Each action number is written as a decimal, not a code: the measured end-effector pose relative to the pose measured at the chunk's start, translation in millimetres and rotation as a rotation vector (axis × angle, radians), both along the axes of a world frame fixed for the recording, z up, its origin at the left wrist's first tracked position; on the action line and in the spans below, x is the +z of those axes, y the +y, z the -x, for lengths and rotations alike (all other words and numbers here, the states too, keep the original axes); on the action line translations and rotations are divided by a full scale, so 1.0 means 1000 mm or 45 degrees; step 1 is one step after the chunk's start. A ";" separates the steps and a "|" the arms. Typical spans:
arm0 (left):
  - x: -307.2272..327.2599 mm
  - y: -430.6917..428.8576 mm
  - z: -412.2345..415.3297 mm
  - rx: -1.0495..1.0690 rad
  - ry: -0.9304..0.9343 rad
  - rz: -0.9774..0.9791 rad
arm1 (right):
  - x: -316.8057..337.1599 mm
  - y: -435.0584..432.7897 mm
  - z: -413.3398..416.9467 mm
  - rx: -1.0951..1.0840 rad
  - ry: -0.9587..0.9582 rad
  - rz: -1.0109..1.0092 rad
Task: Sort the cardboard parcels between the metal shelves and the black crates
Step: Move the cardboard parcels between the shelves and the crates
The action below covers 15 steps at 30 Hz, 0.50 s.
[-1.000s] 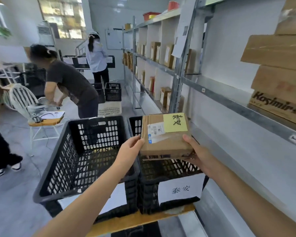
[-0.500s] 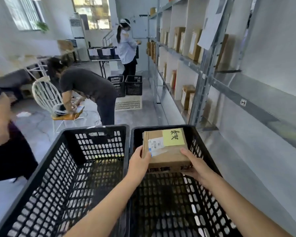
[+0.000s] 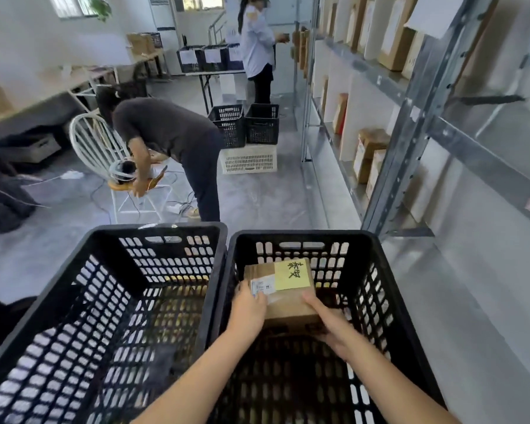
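A brown cardboard parcel (image 3: 283,296) with a yellow note and a white shipping label is down inside the right black crate (image 3: 389,289). My left hand (image 3: 248,310) grips its left side and my right hand (image 3: 328,322) grips its near right corner. I cannot tell whether the parcel touches the crate's floor. The left black crate (image 3: 110,240) stands right beside it, with nothing seen inside. Metal shelves (image 3: 410,127) run along the right, with several upright cardboard parcels (image 3: 366,154) on them.
A person in dark clothes (image 3: 172,142) bends over a white chair (image 3: 95,148) just beyond the left crate. Another person (image 3: 257,47) stands farther back at the shelves. Two black crates (image 3: 245,123) sit on a white crate (image 3: 248,160) in the aisle. Cables lie on the floor.
Both hands have lowered the parcel from above the right crate's rim deep into that crate. My view has tilted downward and moved closer to the crates.
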<state>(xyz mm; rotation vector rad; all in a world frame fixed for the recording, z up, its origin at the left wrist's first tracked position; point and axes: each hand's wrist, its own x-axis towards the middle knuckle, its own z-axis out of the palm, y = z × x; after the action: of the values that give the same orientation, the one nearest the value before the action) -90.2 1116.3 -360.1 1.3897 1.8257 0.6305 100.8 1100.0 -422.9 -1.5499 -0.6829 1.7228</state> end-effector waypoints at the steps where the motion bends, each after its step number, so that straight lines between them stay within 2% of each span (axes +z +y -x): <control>1: -0.003 0.003 -0.002 0.001 0.026 0.007 | -0.007 0.003 0.000 0.008 0.005 0.013; 5: -0.010 0.011 -0.004 -0.013 0.076 0.050 | -0.031 0.008 0.001 0.064 0.041 0.021; 10: -0.011 0.014 -0.005 -0.024 0.080 0.060 | -0.050 0.017 0.007 -0.009 0.110 0.076; 15: -0.002 0.010 -0.007 -0.034 0.080 -0.024 | -0.053 0.013 0.010 0.014 -0.043 0.037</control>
<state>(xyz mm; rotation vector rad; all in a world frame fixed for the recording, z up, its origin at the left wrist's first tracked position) -83.6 1126.1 -362.1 1.4589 1.8517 0.5983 90.6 1112.8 -476.3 -1.6011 -0.6869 1.7252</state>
